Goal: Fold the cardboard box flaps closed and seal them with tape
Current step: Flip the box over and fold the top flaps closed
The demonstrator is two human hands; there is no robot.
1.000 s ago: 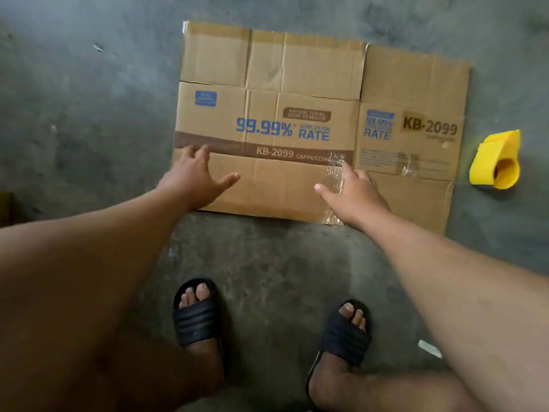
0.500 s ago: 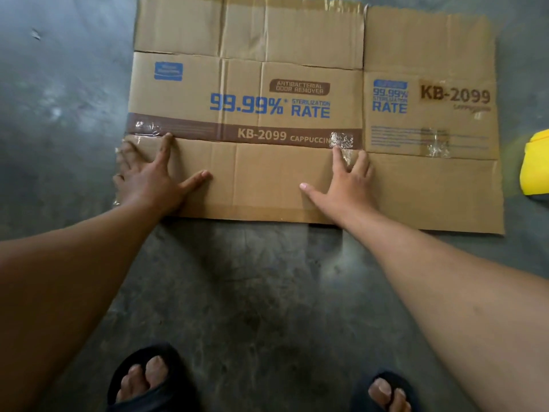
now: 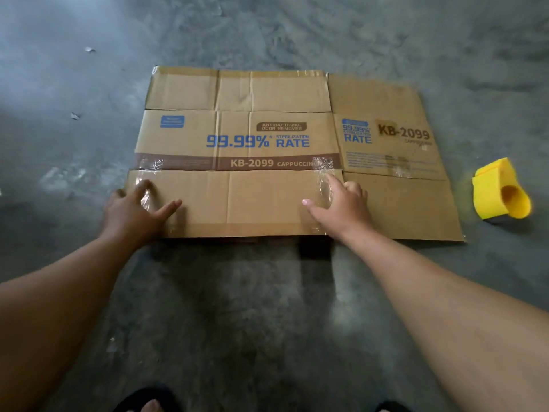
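The cardboard box (image 3: 237, 144) lies flattened on the grey concrete floor (image 3: 267, 307), its printed side up and its flaps spread out flat, not yet folded. Both hands rest on the near flap of the box, each grip wide open with fingers spread and palm pressed down, holding nothing. The left hand (image 3: 133, 212) sits at the near-left corner of the box, its fingers over a strip of clear tape (image 3: 147, 185) that runs across the fold line there. The right hand (image 3: 341, 209) sits at the seam between the near flaps, forefinger laid along a second strip of clear tape (image 3: 322, 173). On the box's wide panel blue print reads "99.99% STERILIZATION RATE", a brown badge reads "ANTIBACTERIAL ODOR REMOVER", and a brown band reads "KB-2099 CAPPUCCIN" before the tape covers it. The narrow panel to the right repeats "RATE" and "KB-2099". A yellow tape dispenser (image 3: 499, 193) lies on the floor just right of the box, apart from it. Dark sandals (image 3: 145, 401) show at the frame's bottom edge, well on the near side of the box.
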